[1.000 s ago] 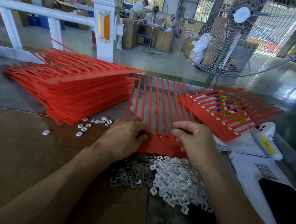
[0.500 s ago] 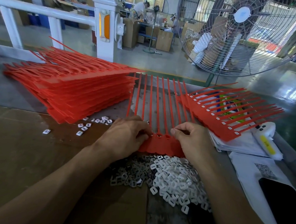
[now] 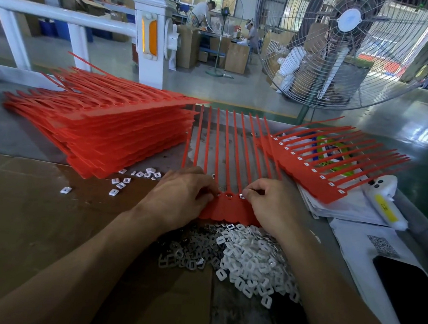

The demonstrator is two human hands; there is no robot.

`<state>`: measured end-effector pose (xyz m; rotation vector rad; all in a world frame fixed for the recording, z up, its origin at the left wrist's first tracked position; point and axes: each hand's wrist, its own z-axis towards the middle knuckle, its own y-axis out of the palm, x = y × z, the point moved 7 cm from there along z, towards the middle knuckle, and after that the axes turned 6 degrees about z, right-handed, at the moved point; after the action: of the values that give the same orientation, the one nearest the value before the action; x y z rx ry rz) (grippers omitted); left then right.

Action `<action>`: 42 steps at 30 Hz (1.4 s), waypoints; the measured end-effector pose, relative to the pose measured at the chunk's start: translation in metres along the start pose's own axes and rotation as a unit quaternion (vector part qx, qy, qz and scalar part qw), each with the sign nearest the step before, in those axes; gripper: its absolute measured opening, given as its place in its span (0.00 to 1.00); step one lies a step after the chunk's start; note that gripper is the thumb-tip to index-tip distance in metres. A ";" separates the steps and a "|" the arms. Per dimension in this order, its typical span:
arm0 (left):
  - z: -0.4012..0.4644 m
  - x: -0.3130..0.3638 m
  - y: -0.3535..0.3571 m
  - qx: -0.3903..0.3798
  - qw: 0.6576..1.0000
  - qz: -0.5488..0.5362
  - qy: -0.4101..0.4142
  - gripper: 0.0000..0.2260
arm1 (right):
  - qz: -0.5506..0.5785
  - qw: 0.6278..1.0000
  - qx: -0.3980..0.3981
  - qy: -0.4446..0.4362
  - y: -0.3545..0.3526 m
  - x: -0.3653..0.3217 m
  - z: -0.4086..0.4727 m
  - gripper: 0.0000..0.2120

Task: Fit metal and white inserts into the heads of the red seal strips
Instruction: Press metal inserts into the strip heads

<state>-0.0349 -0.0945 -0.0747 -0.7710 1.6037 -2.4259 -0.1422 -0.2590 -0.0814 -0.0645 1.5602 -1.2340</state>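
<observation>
We see a flat comb of red plastic seal strips [image 3: 230,208] lying on the counter [image 3: 41,226] between both hands, tails pointing away. Our right hand [image 3: 271,205] pinches a small metal-and-white insert [image 3: 242,196] at a strip head; our left hand [image 3: 183,197] grips the comb's left edge, fingers curled. Loose white and metal inserts [image 3: 239,261] are heaped just nearer us. A tall stack of red strips [image 3: 104,130] sits left.
</observation>
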 end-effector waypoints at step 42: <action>-0.001 0.004 -0.003 0.000 1.000 0.001 0.000 0.10 | 0.035 0.957 -0.213 -0.195 0.024 -0.048 -0.040 0.04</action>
<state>-0.0382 -0.0938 -0.0706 -0.7698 1.6037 -2.4250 -0.1399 -0.1925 -0.0711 -0.4970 1.4356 -0.7536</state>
